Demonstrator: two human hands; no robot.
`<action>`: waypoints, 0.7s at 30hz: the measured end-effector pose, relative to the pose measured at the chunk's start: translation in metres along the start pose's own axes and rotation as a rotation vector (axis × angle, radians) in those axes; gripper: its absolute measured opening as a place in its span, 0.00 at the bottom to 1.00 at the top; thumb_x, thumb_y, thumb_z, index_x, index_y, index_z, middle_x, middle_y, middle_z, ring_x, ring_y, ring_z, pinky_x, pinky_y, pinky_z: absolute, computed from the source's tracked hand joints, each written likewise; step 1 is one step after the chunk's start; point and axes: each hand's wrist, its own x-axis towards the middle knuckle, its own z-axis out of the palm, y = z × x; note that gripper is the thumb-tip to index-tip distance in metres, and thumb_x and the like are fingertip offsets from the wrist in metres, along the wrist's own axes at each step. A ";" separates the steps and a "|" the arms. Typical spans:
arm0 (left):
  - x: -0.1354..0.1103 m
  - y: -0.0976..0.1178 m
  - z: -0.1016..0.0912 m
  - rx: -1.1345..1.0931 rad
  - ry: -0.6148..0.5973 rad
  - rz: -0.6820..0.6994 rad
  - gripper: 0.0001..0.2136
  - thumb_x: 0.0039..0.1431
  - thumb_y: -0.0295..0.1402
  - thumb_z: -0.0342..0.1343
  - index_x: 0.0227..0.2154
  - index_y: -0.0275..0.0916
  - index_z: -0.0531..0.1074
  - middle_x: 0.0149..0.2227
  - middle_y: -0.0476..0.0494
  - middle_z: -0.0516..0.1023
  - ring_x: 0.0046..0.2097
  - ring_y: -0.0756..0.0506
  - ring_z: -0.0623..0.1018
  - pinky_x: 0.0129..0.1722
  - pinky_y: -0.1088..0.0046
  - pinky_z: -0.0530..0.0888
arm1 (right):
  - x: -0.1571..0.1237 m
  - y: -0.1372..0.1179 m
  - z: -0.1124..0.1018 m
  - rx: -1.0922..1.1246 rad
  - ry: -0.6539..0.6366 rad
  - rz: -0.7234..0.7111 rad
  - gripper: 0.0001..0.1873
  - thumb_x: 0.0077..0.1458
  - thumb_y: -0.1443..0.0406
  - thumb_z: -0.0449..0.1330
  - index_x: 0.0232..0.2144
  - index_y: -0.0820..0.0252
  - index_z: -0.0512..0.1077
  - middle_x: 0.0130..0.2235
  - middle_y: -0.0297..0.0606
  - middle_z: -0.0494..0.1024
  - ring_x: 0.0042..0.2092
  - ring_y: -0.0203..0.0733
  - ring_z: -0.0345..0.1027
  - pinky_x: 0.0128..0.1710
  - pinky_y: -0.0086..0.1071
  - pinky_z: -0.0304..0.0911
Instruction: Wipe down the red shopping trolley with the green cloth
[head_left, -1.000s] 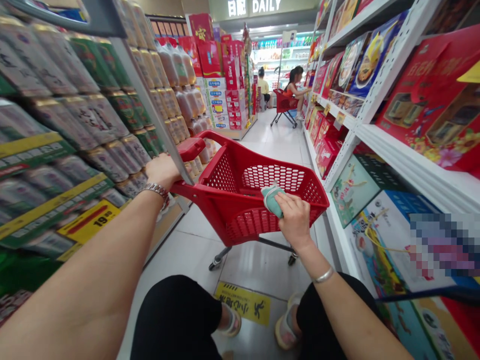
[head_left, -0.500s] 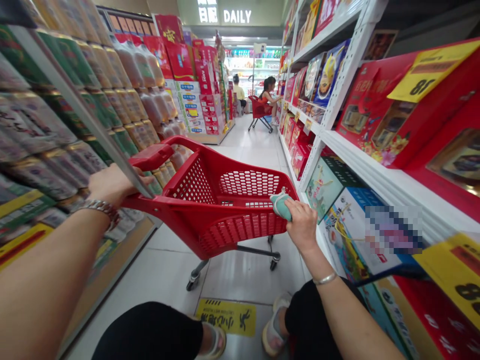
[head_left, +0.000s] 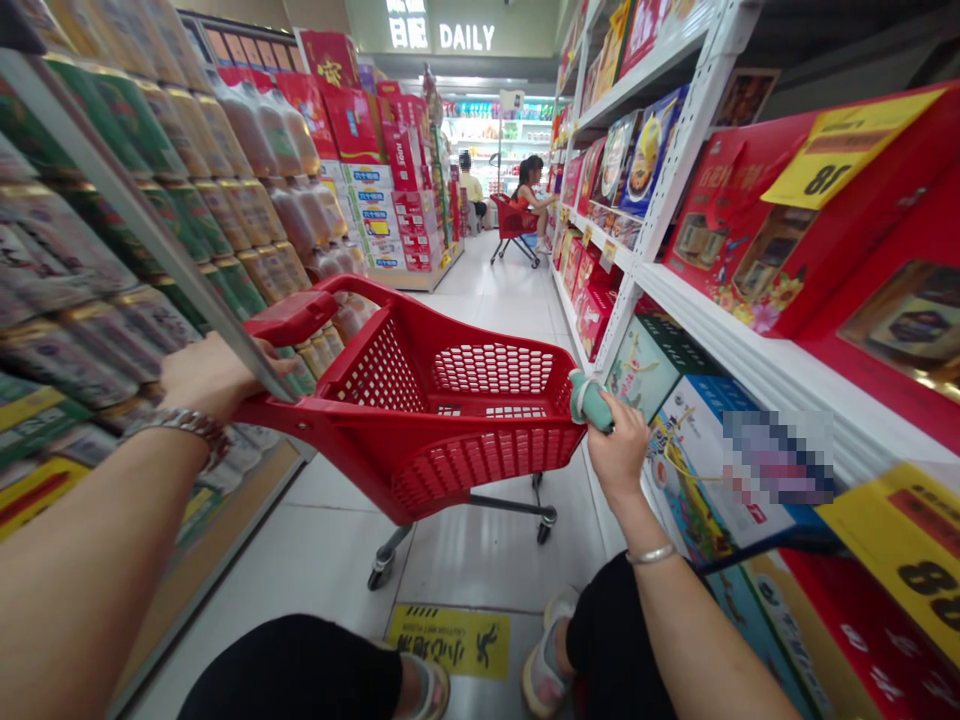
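Observation:
A red plastic shopping cart (head_left: 450,420) stands in the aisle in front of me, its basket holding nothing I can see. My left hand (head_left: 214,372) is closed on the cart's left handle, a metal watch on the wrist. My right hand (head_left: 619,450) grips the right rim of the cart and is wrapped round a small teal pouch (head_left: 589,400) pressed against that rim. A silver bangle sits on my right wrist.
Shelves of bottles and cans (head_left: 150,220) line the left side, white shelves of red and blue gift boxes (head_left: 750,250) the right. A yellow caution sticker (head_left: 450,640) lies on the tiled floor. Far down the aisle a person sits by another red cart (head_left: 516,218).
The view has swung right and the cart has shifted left and a little forward. My right hand with the pouch slid toward the cart's right corner. Both hands keep their hold.

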 end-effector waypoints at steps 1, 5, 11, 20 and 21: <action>-0.001 0.000 0.000 0.007 -0.006 0.000 0.40 0.45 0.69 0.42 0.48 0.43 0.76 0.53 0.35 0.78 0.52 0.35 0.76 0.50 0.60 0.74 | -0.001 -0.010 0.003 0.037 0.009 -0.009 0.20 0.52 0.70 0.55 0.47 0.61 0.77 0.44 0.46 0.82 0.46 0.51 0.71 0.48 0.43 0.62; -0.006 0.003 0.000 0.021 0.013 -0.011 0.37 0.47 0.67 0.44 0.46 0.44 0.77 0.53 0.35 0.77 0.52 0.35 0.77 0.49 0.61 0.74 | -0.012 -0.063 0.017 0.169 -0.025 -0.118 0.19 0.53 0.71 0.56 0.47 0.59 0.76 0.44 0.45 0.82 0.47 0.49 0.71 0.51 0.43 0.60; -0.027 0.011 -0.006 0.002 0.005 -0.009 0.32 0.52 0.61 0.43 0.46 0.42 0.77 0.51 0.33 0.78 0.53 0.32 0.77 0.50 0.58 0.75 | -0.027 -0.148 0.028 0.367 -0.113 -0.372 0.25 0.52 0.73 0.55 0.53 0.56 0.73 0.49 0.42 0.81 0.52 0.48 0.69 0.56 0.46 0.56; -0.039 0.016 -0.011 0.044 -0.033 0.001 0.32 0.50 0.61 0.45 0.49 0.46 0.77 0.51 0.34 0.79 0.54 0.32 0.77 0.51 0.58 0.74 | -0.053 -0.198 0.046 0.341 -0.295 -0.496 0.22 0.62 0.73 0.54 0.56 0.58 0.72 0.57 0.42 0.77 0.58 0.47 0.63 0.53 0.43 0.55; -0.039 0.016 -0.011 0.056 -0.036 -0.001 0.31 0.51 0.60 0.45 0.48 0.46 0.77 0.51 0.35 0.79 0.54 0.32 0.77 0.51 0.58 0.74 | -0.054 -0.196 0.048 0.331 -0.286 -0.497 0.21 0.63 0.73 0.54 0.55 0.57 0.72 0.57 0.41 0.77 0.57 0.47 0.63 0.51 0.43 0.56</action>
